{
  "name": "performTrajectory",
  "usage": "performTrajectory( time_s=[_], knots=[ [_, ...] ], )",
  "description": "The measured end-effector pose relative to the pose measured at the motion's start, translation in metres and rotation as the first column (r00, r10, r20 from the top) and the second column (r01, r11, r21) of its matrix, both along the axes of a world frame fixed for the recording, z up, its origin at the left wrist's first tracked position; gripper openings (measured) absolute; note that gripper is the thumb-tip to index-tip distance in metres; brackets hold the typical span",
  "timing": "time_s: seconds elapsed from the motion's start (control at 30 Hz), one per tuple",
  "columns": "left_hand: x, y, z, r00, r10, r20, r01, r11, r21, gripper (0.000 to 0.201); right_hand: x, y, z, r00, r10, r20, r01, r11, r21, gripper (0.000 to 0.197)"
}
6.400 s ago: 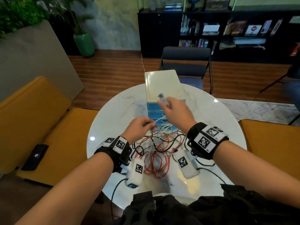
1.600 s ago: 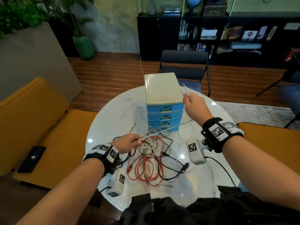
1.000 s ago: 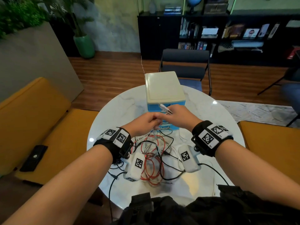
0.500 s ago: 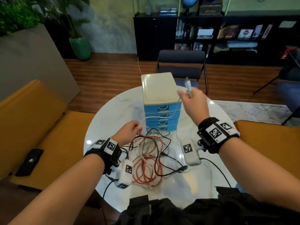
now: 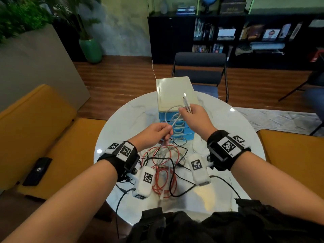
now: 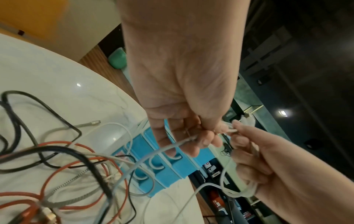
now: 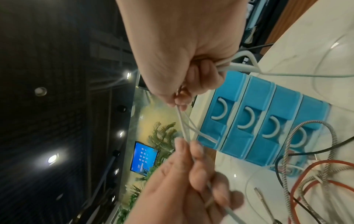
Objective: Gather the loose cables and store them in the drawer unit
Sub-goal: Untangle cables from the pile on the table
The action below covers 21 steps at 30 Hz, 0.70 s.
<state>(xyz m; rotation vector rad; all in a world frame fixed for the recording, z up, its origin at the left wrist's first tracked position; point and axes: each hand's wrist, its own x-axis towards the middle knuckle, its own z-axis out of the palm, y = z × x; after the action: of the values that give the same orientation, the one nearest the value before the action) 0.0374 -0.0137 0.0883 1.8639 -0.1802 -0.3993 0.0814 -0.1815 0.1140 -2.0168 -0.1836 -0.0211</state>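
A white cable runs in loops between my two hands above the table. My right hand grips the gathered loops with the plug ends sticking up, in front of the drawer unit. My left hand pinches a lower strand of the same white cable. The drawer unit has a cream top and blue drawers, all closed. A tangle of red, black and braided cables lies on the table below my wrists.
The round white marble table carries everything. Yellow benches flank it left and right. A dark chair stands behind the drawer unit. A black device lies on the left bench.
My right hand came down and left from beside the drawer unit toward the middle. My left hand rose from the tangle and pinched the white cable, adding a loop.
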Motion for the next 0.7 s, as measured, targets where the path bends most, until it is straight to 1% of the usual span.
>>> performTrajectory(
  time_s=[0.1,0.17,0.2,0.27,0.3,0.37,0.4,0.43,0.5,0.57,0.6,0.63,0.7],
  knots=[
    [-0.002,0.009,-0.014,0.997,-0.073,-0.011,0.074,0.984,0.164,0.031,0.012,-0.013,0.003,0.986,-0.164,0.037,0.164,0.986,0.014,0.031],
    [-0.005,0.020,-0.027,0.993,-0.114,-0.006,0.110,0.945,0.307,0.032,0.021,-0.025,0.007,0.958,-0.279,0.067,0.273,0.959,0.080,0.026],
    [-0.007,0.026,-0.033,0.992,-0.122,-0.008,0.117,0.928,0.354,0.032,0.026,-0.031,0.010,0.939,-0.334,0.086,0.323,0.939,0.120,0.023],
    [-0.009,0.037,-0.042,0.996,-0.082,-0.019,0.083,0.925,0.371,0.032,0.030,-0.042,0.015,0.906,-0.405,0.126,0.384,0.909,0.162,0.019],
    [-0.009,0.041,-0.044,0.999,-0.046,-0.013,0.047,0.927,0.373,0.031,0.030,-0.044,0.016,0.898,-0.410,0.156,0.387,0.908,0.158,0.020],
    [-0.005,0.043,-0.040,0.999,0.029,0.046,-0.044,0.926,0.375,0.028,0.026,-0.043,0.015,0.907,-0.353,0.228,0.333,0.935,0.121,0.021],
    [-0.002,0.041,-0.036,0.993,0.064,0.096,-0.094,0.926,0.365,0.027,0.022,-0.040,0.013,0.925,-0.283,0.255,0.272,0.959,0.079,0.023],
    [0.001,0.037,-0.029,0.984,0.091,0.150,-0.138,0.929,0.342,0.025,0.017,-0.036,0.012,0.947,-0.189,0.260,0.189,0.982,0.025,0.025],
    [0.006,0.024,-0.015,0.967,0.115,0.228,-0.178,0.944,0.279,0.020,0.008,-0.025,0.005,0.979,0.035,0.199,-0.020,0.997,-0.077,0.023],
    [0.011,0.009,-0.002,0.956,0.104,0.274,-0.169,0.959,0.227,0.016,0.001,-0.015,-0.006,0.965,0.225,0.136,-0.190,0.954,-0.234,0.019],
    [0.013,0.003,0.004,0.951,0.093,0.293,-0.162,0.962,0.222,0.016,0.000,-0.012,-0.012,0.952,0.284,0.114,-0.235,0.917,-0.323,0.020],
    [0.014,0.000,0.007,0.949,0.081,0.306,-0.157,0.960,0.232,0.016,-0.001,-0.011,-0.016,0.945,0.314,0.090,-0.259,0.888,-0.381,0.019],
    [0.016,-0.001,0.007,0.956,0.064,0.286,-0.138,0.960,0.244,0.015,0.000,-0.012,-0.019,0.942,0.335,0.030,-0.295,0.865,-0.407,0.021]
  ],
)
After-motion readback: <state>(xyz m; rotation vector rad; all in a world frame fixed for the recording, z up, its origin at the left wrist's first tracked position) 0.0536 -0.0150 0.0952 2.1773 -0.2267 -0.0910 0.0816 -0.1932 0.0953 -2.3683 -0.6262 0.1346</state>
